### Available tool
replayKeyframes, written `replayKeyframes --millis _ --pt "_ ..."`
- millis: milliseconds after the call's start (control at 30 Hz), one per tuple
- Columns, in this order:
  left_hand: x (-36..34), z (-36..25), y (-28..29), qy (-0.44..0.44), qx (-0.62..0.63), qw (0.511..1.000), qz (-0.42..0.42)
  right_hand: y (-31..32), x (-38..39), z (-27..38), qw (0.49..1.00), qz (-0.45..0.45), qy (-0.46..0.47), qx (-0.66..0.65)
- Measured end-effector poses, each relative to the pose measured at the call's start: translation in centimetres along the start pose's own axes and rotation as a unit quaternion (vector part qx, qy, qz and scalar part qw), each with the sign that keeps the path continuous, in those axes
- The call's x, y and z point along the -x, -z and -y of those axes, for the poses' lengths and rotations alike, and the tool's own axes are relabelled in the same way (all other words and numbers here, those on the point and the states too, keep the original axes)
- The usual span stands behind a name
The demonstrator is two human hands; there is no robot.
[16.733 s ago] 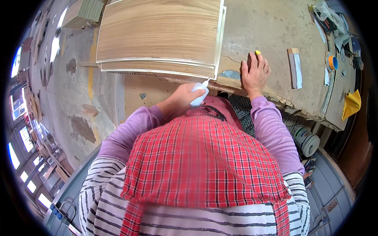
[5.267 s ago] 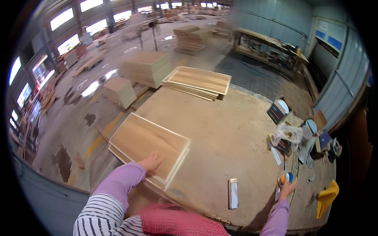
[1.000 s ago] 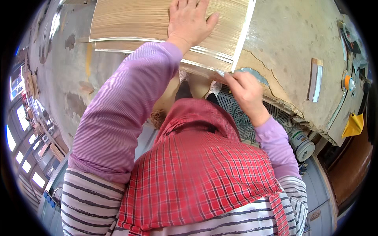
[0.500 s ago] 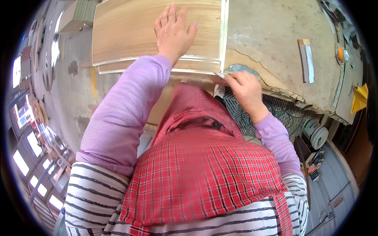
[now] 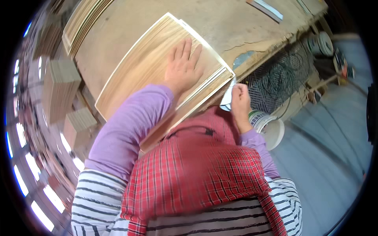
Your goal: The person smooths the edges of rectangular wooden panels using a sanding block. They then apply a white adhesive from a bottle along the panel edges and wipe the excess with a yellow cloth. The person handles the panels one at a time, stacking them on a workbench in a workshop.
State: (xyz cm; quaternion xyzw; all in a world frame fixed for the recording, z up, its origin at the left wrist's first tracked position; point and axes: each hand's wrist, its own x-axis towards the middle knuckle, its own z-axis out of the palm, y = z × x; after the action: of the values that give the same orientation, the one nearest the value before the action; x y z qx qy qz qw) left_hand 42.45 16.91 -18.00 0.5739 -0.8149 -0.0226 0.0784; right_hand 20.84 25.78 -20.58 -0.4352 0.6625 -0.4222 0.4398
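My left hand (image 5: 184, 67) lies flat with fingers spread on the top of some wood-grain panels (image 5: 139, 59) with pale edges, stacked at the front edge of the worn worktable (image 5: 114, 31). At the panels' right-hand corner, my right hand (image 5: 241, 101) is closed on a small white flat object (image 5: 226, 99); its exact shape is partly hidden by the fingers. A narrow pale bar (image 5: 264, 10) rests farther back on the tabletop.
More panels (image 5: 84, 17) are stacked at the back left, with board piles (image 5: 59, 88) on the floor beyond. Below the table's right side are coiled cables (image 5: 279, 82), a white bucket (image 5: 271, 131) and another bucket (image 5: 319, 44).
The view has swung, tilting the table diagonally. The squeeze bottle formerly in my left hand is gone; that hand is now on the panel. My right hand's white object shows more.
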Motion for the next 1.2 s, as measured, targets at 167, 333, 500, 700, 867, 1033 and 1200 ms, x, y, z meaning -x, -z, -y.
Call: replayKeyframes --millis 167,333,500,700,867,1033,1200 --pt "0.0 -0.6 -0.1 -0.005 0.022 0.999 -0.026 -5.3 2.9 -0.8 0.988 -0.136 -0.041 0.066" --pt "0.3 -0.2 -0.2 -0.016 0.038 0.999 -0.028 -8.3 3.4 0.4 0.971 -0.218 -0.029 0.097" --pt "0.4 0.0 -0.1 -0.029 0.05 0.998 -0.03 -9.6 4.3 0.3 0.965 -0.251 -0.047 0.054" --pt "0.1 -0.1 -0.4 -0.035 0.029 0.999 -0.026 -9.5 4.8 0.4 0.957 -0.282 -0.054 0.033" --pt "0.1 -0.1 -0.2 -0.041 0.027 0.999 -0.01 -8.8 5.1 1.3 0.964 -0.244 -0.067 0.08" --pt "0.1 0.0 -0.4 -0.048 0.015 0.999 0.004 -8.8 3.8 1.4 0.955 -0.265 -0.071 0.11" --pt "0.2 -0.1 -0.2 -0.055 0.011 0.998 0.009 -5.9 -0.7 1.5 0.95 -0.281 -0.022 0.133"
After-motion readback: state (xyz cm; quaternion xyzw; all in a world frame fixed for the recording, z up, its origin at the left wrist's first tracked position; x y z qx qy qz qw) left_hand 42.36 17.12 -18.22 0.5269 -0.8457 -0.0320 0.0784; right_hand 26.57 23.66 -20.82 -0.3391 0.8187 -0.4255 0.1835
